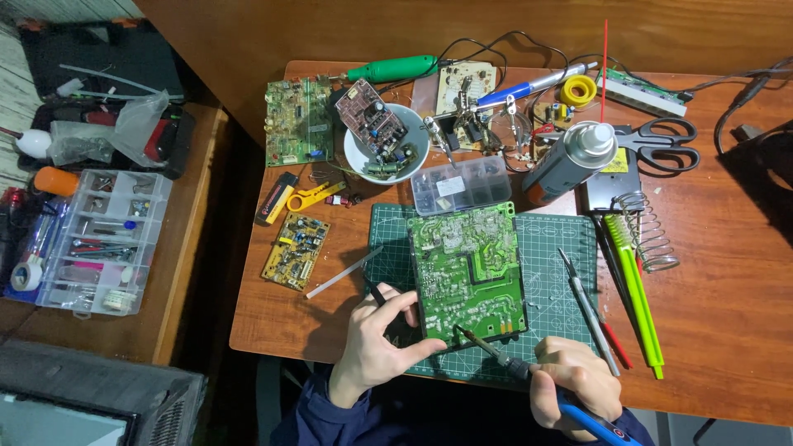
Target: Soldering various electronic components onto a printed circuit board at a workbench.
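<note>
A large green circuit board [467,271] lies solder side up on a green cutting mat [555,256]. My left hand [378,342] steadies the board's near left corner with thumb and fingers, a dark thin tool near its fingertips. In my right hand [575,386] is a blue-handled soldering iron [529,376], whose tip touches the board near its front edge.
A white bowl [355,158] holds a small board. Other boards [298,120], a clear parts box [461,185], spray can [570,161], scissors [661,142], coiled iron stand [648,231], green tweezers [636,289] and probes crowd the table. A compartment organizer [95,241] sits left.
</note>
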